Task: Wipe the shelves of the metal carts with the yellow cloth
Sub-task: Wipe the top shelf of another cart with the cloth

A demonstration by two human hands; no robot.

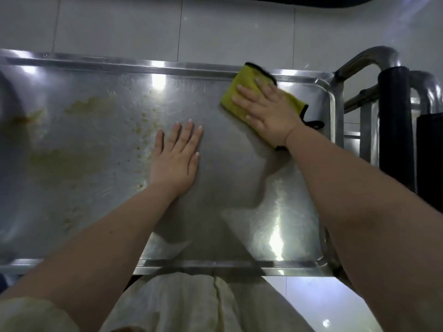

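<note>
The metal cart's top shelf (239, 183) fills the view, a steel tray with a raised rim. My right hand (268, 111) presses flat on the yellow cloth (236, 91), which has a black trim and lies near the far right corner of the shelf. My left hand (177, 154) rests palm down on the bare steel at mid shelf, fingers spread, holding nothing. Yellow-brown smears and crumbs (79, 140) cover the left half of the shelf.
The cart's curved steel handle (369, 61) rises at the right end. Beside it stands a second cart frame with black padded grips (395, 121). A pale tiled floor (143, 27) lies beyond the far rim. My light apron (191, 305) touches the near rim.
</note>
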